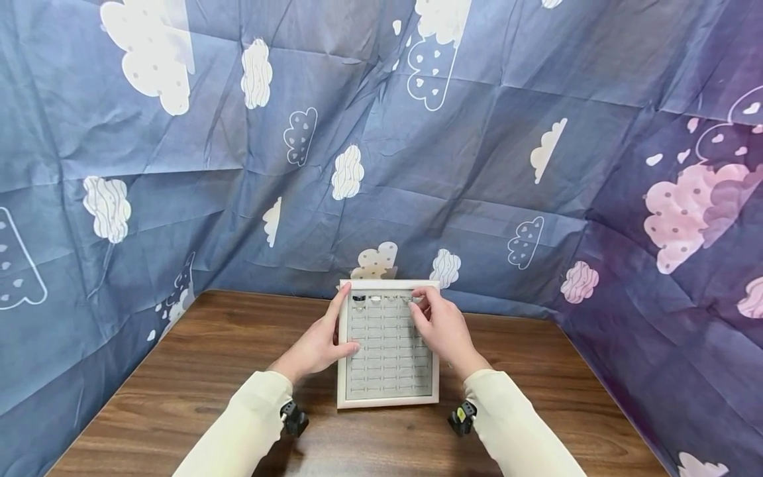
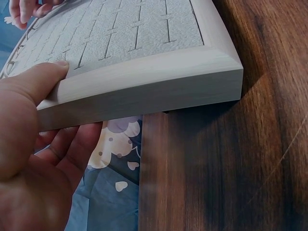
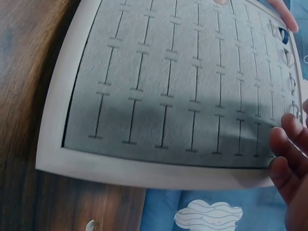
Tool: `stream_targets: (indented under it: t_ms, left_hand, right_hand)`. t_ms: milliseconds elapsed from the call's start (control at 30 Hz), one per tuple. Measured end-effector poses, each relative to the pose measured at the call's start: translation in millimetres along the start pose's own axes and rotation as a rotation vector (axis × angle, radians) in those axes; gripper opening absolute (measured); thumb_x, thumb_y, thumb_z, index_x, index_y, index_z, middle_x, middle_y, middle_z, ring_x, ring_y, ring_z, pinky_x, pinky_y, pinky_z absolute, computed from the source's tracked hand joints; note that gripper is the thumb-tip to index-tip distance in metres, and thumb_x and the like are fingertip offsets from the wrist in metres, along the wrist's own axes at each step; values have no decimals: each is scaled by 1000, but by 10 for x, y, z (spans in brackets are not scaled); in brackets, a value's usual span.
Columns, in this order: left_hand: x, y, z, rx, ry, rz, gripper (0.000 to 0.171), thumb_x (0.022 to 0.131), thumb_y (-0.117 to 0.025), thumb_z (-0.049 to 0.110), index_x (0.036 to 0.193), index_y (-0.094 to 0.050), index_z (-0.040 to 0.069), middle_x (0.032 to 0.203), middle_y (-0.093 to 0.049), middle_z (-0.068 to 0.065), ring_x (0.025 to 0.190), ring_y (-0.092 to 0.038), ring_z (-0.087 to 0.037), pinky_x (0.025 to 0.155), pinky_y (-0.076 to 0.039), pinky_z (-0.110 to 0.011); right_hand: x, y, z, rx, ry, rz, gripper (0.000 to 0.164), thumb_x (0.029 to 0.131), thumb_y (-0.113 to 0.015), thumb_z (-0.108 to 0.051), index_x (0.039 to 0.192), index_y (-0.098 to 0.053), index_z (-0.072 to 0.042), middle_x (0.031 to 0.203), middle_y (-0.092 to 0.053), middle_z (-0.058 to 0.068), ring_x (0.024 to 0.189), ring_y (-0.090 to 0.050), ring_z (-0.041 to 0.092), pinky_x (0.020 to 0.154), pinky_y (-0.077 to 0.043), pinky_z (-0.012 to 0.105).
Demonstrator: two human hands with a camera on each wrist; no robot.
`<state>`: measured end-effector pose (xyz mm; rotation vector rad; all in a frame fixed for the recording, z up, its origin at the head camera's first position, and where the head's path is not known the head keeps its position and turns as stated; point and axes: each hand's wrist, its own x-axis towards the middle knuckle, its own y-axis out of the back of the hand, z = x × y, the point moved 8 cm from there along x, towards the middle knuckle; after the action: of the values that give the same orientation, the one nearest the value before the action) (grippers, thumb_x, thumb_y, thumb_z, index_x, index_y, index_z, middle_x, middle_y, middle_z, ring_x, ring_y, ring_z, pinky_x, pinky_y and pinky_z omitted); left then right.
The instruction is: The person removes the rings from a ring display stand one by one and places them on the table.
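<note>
Left hand (image 2: 33, 168) grips the tray's (image 1: 387, 401) left edge; right hand (image 1: 446, 330), I can't tell. Rings (image 1: 375, 298) line its top edge; bare slots (image 1: 390, 350) remain.

1. Tabletop (image 1: 238, 344): brown, wood-grained; a thin pale line (image 2: 281, 158) runs diagonally across it in the left wrist view.
2. Fabric backdrop (image 1: 411, 179): blue, creased, behind the tabletop and along both sides; purple-tinted at the right.
3. Wavy-lined clouds (image 1: 348, 172): printed, mostly white.
4. Dotted clouds (image 1: 149, 53): printed, solid pale fill.
5. Outlined clouds (image 1: 301, 137): printed, small hearts inside.
</note>
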<state>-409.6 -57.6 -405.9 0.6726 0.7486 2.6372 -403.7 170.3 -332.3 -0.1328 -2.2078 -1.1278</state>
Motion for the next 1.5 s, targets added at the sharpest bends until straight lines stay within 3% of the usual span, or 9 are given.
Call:
stream_targets:
  t_ms: [433,733,1067,1500]
  left_hand:
    - [2,-13,-16,-14,-14,-1,120,96,-81,6,174,5,34,135,-73,-17,103,-76,-18,88,-61,-30]
    - [-1,2,-1,5,-14,2,120,96,-81,7,174,5,34,135,-73,-16,102,-76,-16,88,-61,-31]
    - [-6,-9,21,-5,-23,-9,119,96,-80,5,174,6,32,136,-73,-17,106,-76,-19,91,-61,-33]
    - [-7,-11,15,8,-14,-2,119,96,-81,7,174,5,33,135,-73,-16,105,-76,-18,91,-61,-32]
  right_hand:
    - [101,-82,-40,-77,-78,-49,9,106,-68,-23,111,-67,-14,75,-64,-2,63,-54,14,63,-44,35]
    - [146,-113,-45,-133,-65,-105,10,111,-61,-25,110,-63,-15,83,-68,1,73,-61,20,71,-50,43]
    - [135,-116,-51,-48,-10,-176,9,112,-58,-19,107,-61,-12,77,-61,-2,71,-56,14,73,-49,38]
    - [97,-58,-59,30,61,-185,8,112,-58,-16,106,-60,-11,76,-61,-3,68,-55,9,70,-47,31]
